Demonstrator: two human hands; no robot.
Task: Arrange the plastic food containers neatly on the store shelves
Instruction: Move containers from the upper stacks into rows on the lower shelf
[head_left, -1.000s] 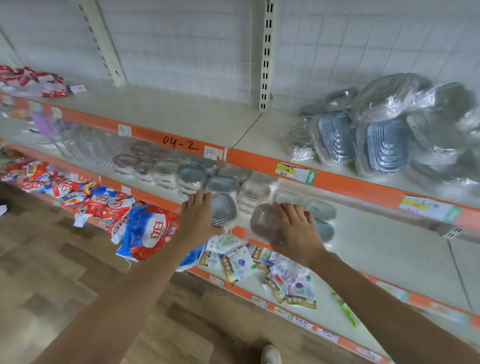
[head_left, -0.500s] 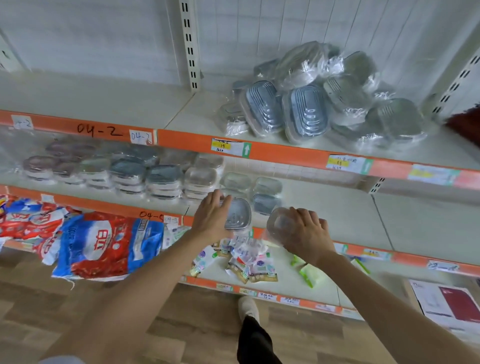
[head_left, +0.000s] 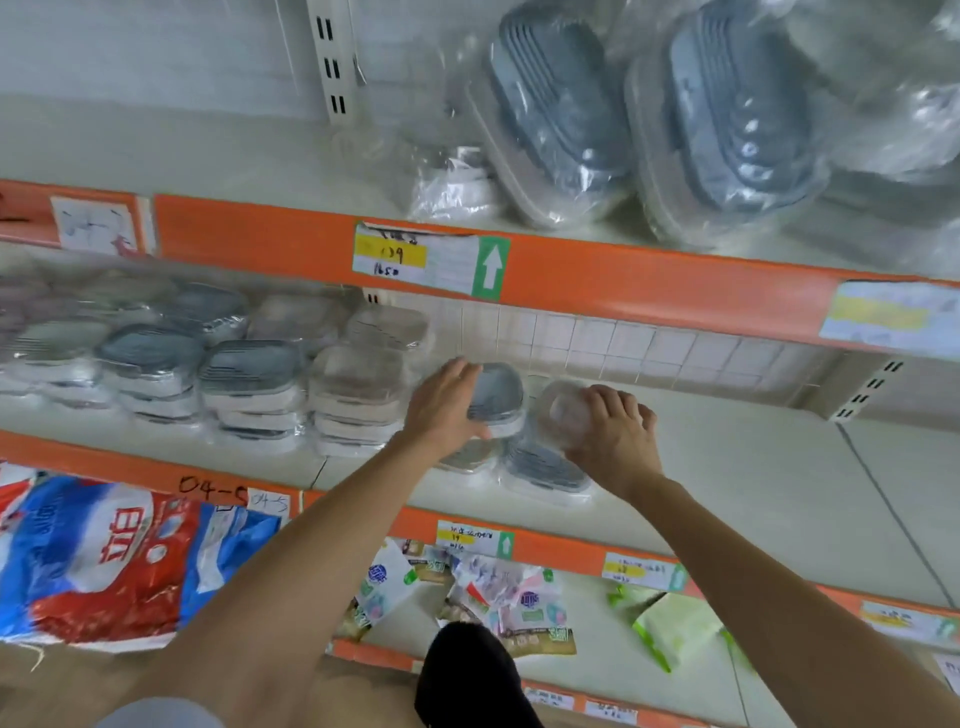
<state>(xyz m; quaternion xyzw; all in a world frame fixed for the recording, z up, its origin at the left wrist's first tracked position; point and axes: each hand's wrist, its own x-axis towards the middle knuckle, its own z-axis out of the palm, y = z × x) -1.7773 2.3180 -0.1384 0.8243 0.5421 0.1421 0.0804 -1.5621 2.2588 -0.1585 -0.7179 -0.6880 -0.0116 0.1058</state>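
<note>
Two hands at middle shelf (head_left: 727, 467): left hand (head_left: 444, 405) gripping grey-lidded container (head_left: 496, 392), right hand (head_left: 610, 434) gripping clear container (head_left: 558, 413). Both held above wrapped containers (head_left: 545, 467). Slip risk: glossy film, uneven stack beneath, possible toppling off near edge.

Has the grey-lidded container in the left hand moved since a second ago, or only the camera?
Yes. The grey-lidded container in the left hand was in front of the middle shelf's orange edge; it now sits farther in over that shelf, above the containers lying there.
</note>
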